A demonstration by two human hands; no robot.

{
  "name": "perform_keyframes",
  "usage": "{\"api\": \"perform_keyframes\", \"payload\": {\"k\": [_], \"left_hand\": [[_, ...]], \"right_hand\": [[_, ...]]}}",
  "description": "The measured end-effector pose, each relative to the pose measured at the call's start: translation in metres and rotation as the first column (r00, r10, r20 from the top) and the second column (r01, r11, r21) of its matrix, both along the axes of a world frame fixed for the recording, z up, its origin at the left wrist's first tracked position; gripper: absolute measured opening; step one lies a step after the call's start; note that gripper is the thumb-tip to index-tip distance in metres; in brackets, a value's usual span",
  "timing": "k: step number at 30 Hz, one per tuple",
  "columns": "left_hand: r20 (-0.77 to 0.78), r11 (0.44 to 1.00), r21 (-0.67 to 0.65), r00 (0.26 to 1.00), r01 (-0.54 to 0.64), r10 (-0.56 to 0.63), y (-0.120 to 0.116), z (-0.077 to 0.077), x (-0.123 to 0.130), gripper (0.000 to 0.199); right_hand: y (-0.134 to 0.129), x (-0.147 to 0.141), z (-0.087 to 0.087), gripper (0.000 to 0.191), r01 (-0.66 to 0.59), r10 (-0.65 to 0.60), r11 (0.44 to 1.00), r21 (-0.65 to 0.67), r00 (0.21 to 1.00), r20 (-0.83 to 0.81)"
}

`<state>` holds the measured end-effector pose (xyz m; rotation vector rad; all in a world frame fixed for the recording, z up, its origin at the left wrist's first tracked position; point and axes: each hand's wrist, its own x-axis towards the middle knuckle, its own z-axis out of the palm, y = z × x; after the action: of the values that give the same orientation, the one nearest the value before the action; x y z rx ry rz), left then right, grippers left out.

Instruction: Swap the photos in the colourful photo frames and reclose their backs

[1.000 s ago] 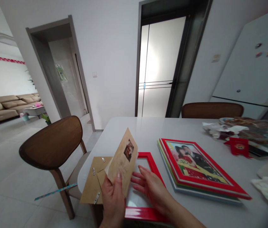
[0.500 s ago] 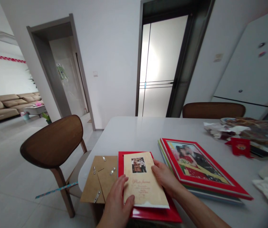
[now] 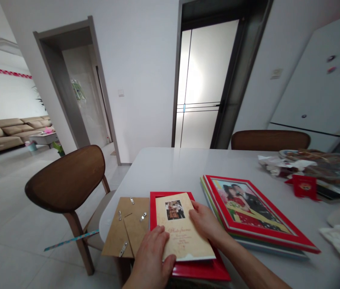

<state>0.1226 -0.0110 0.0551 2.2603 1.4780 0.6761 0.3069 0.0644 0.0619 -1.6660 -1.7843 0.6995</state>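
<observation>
A cream printed paper insert (image 3: 177, 239) with a small photo near its top lies slightly askew over a red picture frame (image 3: 198, 272). My left hand (image 3: 154, 255) holds its left edge, thumb near the bottom and fingers along the side. On the opposite edge, my right hand (image 3: 206, 222) grips the sheet, its fingers partly hidden. Red frame borders show above and below the sheet. Just left of it is a brown backing board (image 3: 134, 224) with metal clips and a cut stand flap.
To the right, a red-framed portrait (image 3: 248, 204) tops a stack of frames on the white table (image 3: 170, 168). Beyond it are a red packet (image 3: 304, 186) and plastic-wrapped items (image 3: 332, 162). A wooden chair (image 3: 67, 180) stands at the left, another chair (image 3: 269, 139) at the back.
The paper insert has tilted slightly, its lower end shifting right. My left hand has moved a little right with it, and my right hand has slid slightly left. The frames and backing board stay put.
</observation>
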Motion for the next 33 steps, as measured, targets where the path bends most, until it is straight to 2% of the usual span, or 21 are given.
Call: {"api": "perform_keyframes", "payload": {"k": [6,11,14,21,26,29,31,33], "left_hand": [[-0.129,0.996,-0.087,0.992,-0.025,0.014,0.001,0.011,0.01,0.044],[-0.182,0.985,-0.136,0.98,-0.104,0.078,0.005,0.011,0.019,0.046],[-0.211,0.985,-0.135,0.974,-0.107,0.076,0.007,0.01,0.02,0.047],[-0.222,0.986,-0.148,0.974,-0.07,0.036,0.004,0.02,0.016,0.051],[-0.267,0.989,-0.107,0.961,-0.099,0.067,0.01,0.021,0.02,0.048],[-0.242,0.994,-0.094,0.97,-0.048,0.023,0.01,0.019,0.018,0.04],[-0.201,0.996,-0.086,0.98,-0.006,-0.011,0.006,0.018,0.007,0.039],[-0.174,0.999,-0.05,0.985,-0.008,-0.001,0.002,0.016,-0.013,0.045]], "right_hand": [[0.003,0.005,0.002,0.027,0.067,-0.077,0.997,0.046,0.952,0.295],[-0.004,-0.001,0.001,0.037,0.112,-0.142,0.989,0.092,0.887,0.439],[-0.011,-0.003,0.0,0.044,0.062,-0.118,0.99,0.124,0.842,0.526],[-0.035,0.009,0.0,0.043,-0.211,0.146,0.971,0.109,0.891,0.431],[-0.043,0.016,0.003,0.052,-0.293,0.246,0.955,0.056,0.881,0.404],[-0.043,0.016,0.006,0.034,-0.339,0.292,0.94,0.046,0.864,0.41],[-0.043,0.013,0.01,0.02,-0.355,0.31,0.934,0.04,0.86,0.406],[-0.042,0.004,0.014,0.023,-0.349,0.303,0.935,0.06,0.876,0.376]]}}
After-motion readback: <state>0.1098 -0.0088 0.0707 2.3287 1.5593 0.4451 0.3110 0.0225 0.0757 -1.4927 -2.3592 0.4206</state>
